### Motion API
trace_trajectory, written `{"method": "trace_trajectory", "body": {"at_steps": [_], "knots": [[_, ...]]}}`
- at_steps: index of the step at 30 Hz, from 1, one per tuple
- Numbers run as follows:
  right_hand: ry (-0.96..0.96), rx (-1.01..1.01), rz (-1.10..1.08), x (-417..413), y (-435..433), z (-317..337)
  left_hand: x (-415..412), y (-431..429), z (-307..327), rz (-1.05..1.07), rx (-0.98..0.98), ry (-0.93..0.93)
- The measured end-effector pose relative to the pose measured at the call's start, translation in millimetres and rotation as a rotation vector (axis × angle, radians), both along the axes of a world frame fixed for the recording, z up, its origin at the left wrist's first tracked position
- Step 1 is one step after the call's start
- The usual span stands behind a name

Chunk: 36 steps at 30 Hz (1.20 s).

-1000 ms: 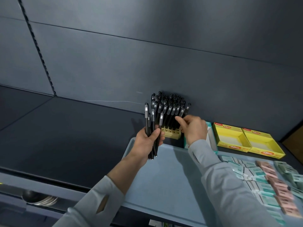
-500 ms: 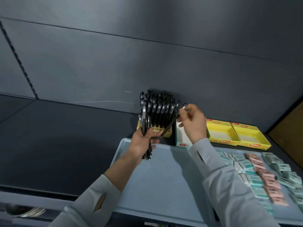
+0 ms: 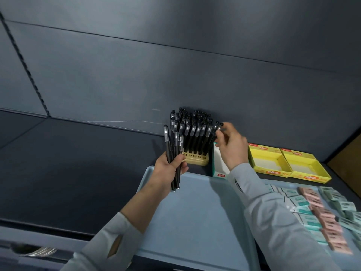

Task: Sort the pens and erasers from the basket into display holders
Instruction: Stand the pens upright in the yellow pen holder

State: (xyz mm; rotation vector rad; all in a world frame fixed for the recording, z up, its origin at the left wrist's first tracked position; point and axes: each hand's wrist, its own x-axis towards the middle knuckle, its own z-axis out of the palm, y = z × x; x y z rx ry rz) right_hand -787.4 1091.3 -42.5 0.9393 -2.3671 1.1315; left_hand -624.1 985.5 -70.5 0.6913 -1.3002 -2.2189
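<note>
- Dark grey surface (image 3: 78, 163) runs across the left, backed by a grey panelled wall (image 3: 175, 65)
- Left hand (image 3: 169, 170): fingers curled round a bundle of pens (image 3: 174, 151), black, held upright with tips down, over the far left corner of the blue tray (image 3: 195, 222)
- Pen rack (image 3: 196, 159): tan, on the surface against the wall, just beyond the tray; filled with racked pens (image 3: 193, 132), black, standing close together, caps up
- Single pen (image 3: 215, 132): leans at the right end of the rack, lower end hidden behind the others
- Right hand (image 3: 232, 146): thumb and forefinger pinch the cap end of the single pen; remaining fingers loosely curled; some motion blur here
- White box (image 3: 218, 166): open, teal-edged, just right of the rack, partly behind the right wrist
- Two yellow boxes (image 3: 268, 163), open, side by side and touching, right of the white box
- Erasers (image 3: 322, 212): pink and pale green wrapped blocks, heaped in the right part of the tray
</note>
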Motion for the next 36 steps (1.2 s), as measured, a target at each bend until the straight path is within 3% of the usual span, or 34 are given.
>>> {"method": "trace_trajectory", "body": {"at_steps": [4, 8, 10, 14, 19, 24, 30, 36], "knots": [[-0.051, 0.040, 0.017, 0.7, -8.7, -6.8, 4.0, -2.0, -0.3, -0.001, -0.017, 0.029], [0.069, -0.125, -0.059, 14.8, -7.5, 2.5, 5.6, -2.5, 0.8, -0.007, -0.031, 0.051], [0.092, -0.165, 0.041, 29.8, -9.8, 9.4, 4.4, -2.1, 1.6, -0.014, -0.055, 0.058], [-0.128, -0.042, 0.332, 53.8, -24.1, 7.2, 1.7, 1.3, 3.3, -0.030, -0.054, 0.083], [-0.399, -0.068, 0.403, 53.0, -30.5, -5.2, 3.5, 1.1, 1.5, -0.051, -0.079, 0.099], [-0.370, -0.049, 0.370, 47.7, -30.0, -4.5, 7.6, -10.0, -2.1, 0.047, -0.005, 0.039], [-0.271, -0.227, 0.260, 46.4, -34.3, 8.9, 19.2, -36.2, -7.9, 0.192, 0.052, -0.033], [-0.176, -0.186, 0.283, 56.6, -59.3, 4.3, 24.3, -44.5, -6.5, 0.151, -0.056, -0.115]]}}
